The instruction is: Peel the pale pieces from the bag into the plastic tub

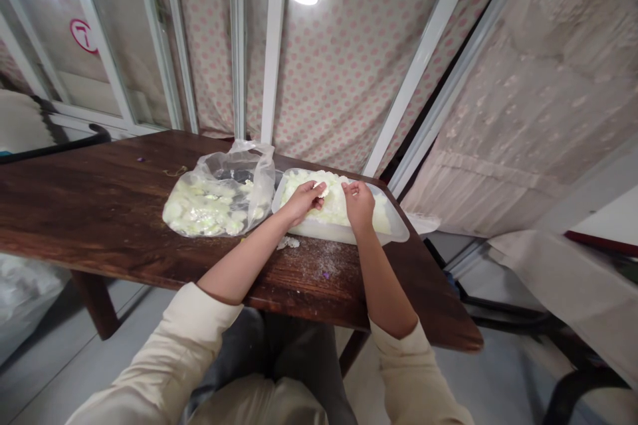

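A translucent plastic tray (343, 229) sits on the dark wooden table (84, 212), heaped with pale yellow-green food pieces (333, 209). Over the heap's middle, my left hand (300, 203) pinches a small white piece (323, 191) between its fingertips. My right hand (357, 203) rests just to its right, fingertips spread on the heap and holding nothing I can see. To the left of the tray lies a clear plastic bag (219, 191) with more pale pieces inside.
White crumbs (288, 243) and a small purple bit (325, 275) lie on the table in front of the tray. The table's corner (448, 339) is at lower right. A white sack (24, 292) stands on the floor at left, and a polka-dot curtain (339, 66) hangs beyond the table.
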Tool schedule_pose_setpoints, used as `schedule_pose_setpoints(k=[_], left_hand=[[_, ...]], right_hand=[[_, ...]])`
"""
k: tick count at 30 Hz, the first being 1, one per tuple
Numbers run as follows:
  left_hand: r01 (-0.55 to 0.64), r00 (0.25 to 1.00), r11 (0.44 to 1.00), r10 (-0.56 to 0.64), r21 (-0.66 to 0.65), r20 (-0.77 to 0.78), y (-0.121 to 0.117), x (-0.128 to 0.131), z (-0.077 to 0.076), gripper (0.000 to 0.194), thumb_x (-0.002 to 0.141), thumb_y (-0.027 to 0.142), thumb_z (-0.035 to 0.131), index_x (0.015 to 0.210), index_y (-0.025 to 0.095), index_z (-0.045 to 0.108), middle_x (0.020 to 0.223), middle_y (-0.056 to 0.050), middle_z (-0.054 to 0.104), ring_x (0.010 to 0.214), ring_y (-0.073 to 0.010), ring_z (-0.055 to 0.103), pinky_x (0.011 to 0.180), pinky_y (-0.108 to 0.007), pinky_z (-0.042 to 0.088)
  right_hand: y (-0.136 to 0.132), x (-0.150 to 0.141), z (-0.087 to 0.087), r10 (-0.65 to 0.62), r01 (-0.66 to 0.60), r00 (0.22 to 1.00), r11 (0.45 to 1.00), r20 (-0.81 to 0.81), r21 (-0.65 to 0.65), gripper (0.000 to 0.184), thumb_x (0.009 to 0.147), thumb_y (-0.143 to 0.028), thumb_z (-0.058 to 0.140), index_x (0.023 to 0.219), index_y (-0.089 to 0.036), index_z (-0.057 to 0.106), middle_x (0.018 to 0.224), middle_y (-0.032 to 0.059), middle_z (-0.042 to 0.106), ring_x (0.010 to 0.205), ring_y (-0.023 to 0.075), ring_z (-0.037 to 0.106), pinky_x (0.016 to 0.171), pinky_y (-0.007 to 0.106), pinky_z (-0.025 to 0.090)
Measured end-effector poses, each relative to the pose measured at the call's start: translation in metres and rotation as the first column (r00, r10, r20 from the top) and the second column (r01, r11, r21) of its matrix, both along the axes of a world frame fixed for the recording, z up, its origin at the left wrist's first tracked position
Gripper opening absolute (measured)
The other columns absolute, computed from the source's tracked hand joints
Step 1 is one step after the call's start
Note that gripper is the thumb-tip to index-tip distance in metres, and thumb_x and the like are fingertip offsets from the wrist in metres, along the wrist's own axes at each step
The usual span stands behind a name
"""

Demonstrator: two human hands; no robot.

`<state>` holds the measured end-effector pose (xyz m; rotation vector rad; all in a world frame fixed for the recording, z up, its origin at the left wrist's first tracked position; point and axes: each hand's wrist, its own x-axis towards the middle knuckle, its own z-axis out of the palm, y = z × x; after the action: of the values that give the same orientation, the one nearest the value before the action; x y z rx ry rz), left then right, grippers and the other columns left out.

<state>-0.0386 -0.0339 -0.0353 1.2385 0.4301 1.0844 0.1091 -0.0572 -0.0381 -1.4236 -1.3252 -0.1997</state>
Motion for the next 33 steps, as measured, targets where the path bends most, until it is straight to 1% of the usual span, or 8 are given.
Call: schedule_pose_setpoints(k=[3, 6, 8, 11, 19, 25, 29, 33], left_hand=[[0.017, 0.999, 0.999, -0.016, 0.051, -0.028, 0.0013, 0.0005, -0.0020, 0.031, 0.067, 0.037, 0.064, 0.071, 0.014, 0.045, 0.062, 0.005, 0.042, 0.053, -0.0042, 0.046, 0.050, -0.018, 0.035], [0.048, 0.997, 0.995, -0.043, 0.090, -0.060, 0.0027, 0.0006, -0.0041, 0.030, 0.066, 0.036, 0.065, 0.074, 0.012, 0.049, 0.065, 0.003, 0.048, 0.056, -0.0045, 0.048, 0.054, -0.019, 0.037], [0.068, 0.996, 0.994, -0.061, 0.091, -0.072, 0.0033, 0.0006, -0.0048, 0.031, 0.066, 0.036, 0.065, 0.077, 0.011, 0.053, 0.067, 0.002, 0.051, 0.057, -0.0049, 0.049, 0.057, -0.020, 0.039], [0.082, 0.994, 0.994, -0.076, 0.072, -0.074, 0.0030, 0.0007, -0.0047, 0.032, 0.064, 0.036, 0.066, 0.078, 0.009, 0.055, 0.069, 0.000, 0.055, 0.062, -0.0069, 0.053, 0.061, -0.021, 0.042], [0.125, 0.992, 0.992, -0.126, 0.024, 0.011, 0.0037, 0.0021, -0.0050, 0.037, 0.064, 0.043, 0.065, 0.078, 0.010, 0.057, 0.073, -0.001, 0.059, 0.066, -0.0094, 0.058, 0.074, -0.030, 0.048], [0.110, 0.992, 0.994, -0.109, 0.005, -0.061, 0.0000, 0.0015, -0.0029, 0.030, 0.061, 0.030, 0.071, 0.073, 0.009, 0.054, 0.067, 0.001, 0.057, 0.067, -0.0087, 0.059, 0.080, -0.031, 0.047], [0.068, 0.993, 0.998, -0.069, -0.015, -0.096, -0.0022, 0.0022, -0.0015, 0.027, 0.064, 0.028, 0.069, 0.067, 0.011, 0.049, 0.061, 0.003, 0.054, 0.065, -0.0089, 0.059, 0.078, -0.030, 0.048], [0.029, 0.994, 0.999, -0.034, -0.047, -0.106, -0.0029, 0.0039, -0.0007, 0.025, 0.067, 0.025, 0.066, 0.066, 0.012, 0.045, 0.060, 0.002, 0.054, 0.064, -0.0097, 0.060, 0.077, -0.031, 0.048]], right_hand=[[-0.0018, -0.0041, 0.0018, 0.192, -0.195, 0.974, 0.981, 0.123, 0.013, 0.028, 0.085, -0.041, 0.037, 0.072, -0.019, 0.047, 0.074, 0.0017, 0.051, 0.075, 0.0137, 0.046, 0.072, 0.027, 0.035], [-0.0039, -0.0071, 0.0031, 0.445, -0.440, 0.891, 0.895, 0.091, -0.067, 0.026, 0.084, -0.041, 0.038, 0.072, -0.019, 0.044, 0.072, -0.0005, 0.047, 0.071, 0.0120, 0.045, 0.069, 0.025, 0.036], [-0.0050, -0.0078, 0.0034, 0.517, -0.512, 0.856, 0.853, 0.022, -0.104, 0.027, 0.083, -0.042, 0.040, 0.069, -0.019, 0.042, 0.066, -0.0024, 0.042, 0.065, 0.0108, 0.042, 0.063, 0.023, 0.035], [-0.0064, -0.0079, 0.0033, 0.545, -0.544, 0.838, 0.829, -0.030, -0.128, 0.029, 0.083, -0.043, 0.040, 0.066, -0.020, 0.040, 0.062, -0.0034, 0.038, 0.061, 0.0101, 0.039, 0.059, 0.023, 0.033], [-0.0035, -0.0063, 0.0001, 0.550, -0.546, 0.835, 0.821, -0.025, -0.167, 0.027, 0.083, -0.044, 0.039, 0.071, -0.021, 0.038, 0.063, -0.0039, 0.037, 0.061, 0.0103, 0.037, 0.059, 0.023, 0.032], [-0.0042, -0.0062, 0.0006, 0.521, -0.505, 0.852, 0.844, 0.048, -0.183, 0.028, 0.086, -0.040, 0.033, 0.067, -0.021, 0.035, 0.060, -0.0035, 0.036, 0.060, 0.0109, 0.038, 0.058, 0.023, 0.031], [-0.0050, -0.0076, 0.0009, 0.417, -0.385, 0.894, 0.902, 0.164, -0.194, 0.027, 0.087, -0.036, 0.031, 0.066, -0.021, 0.036, 0.058, -0.0030, 0.038, 0.058, 0.0117, 0.038, 0.057, 0.024, 0.029], [-0.0050, -0.0107, 0.0010, 0.221, -0.164, 0.902, 0.970, 0.370, -0.178, 0.026, 0.088, -0.032, 0.030, 0.067, -0.020, 0.042, 0.060, -0.0006, 0.044, 0.061, 0.0142, 0.039, 0.059, 0.026, 0.026]])
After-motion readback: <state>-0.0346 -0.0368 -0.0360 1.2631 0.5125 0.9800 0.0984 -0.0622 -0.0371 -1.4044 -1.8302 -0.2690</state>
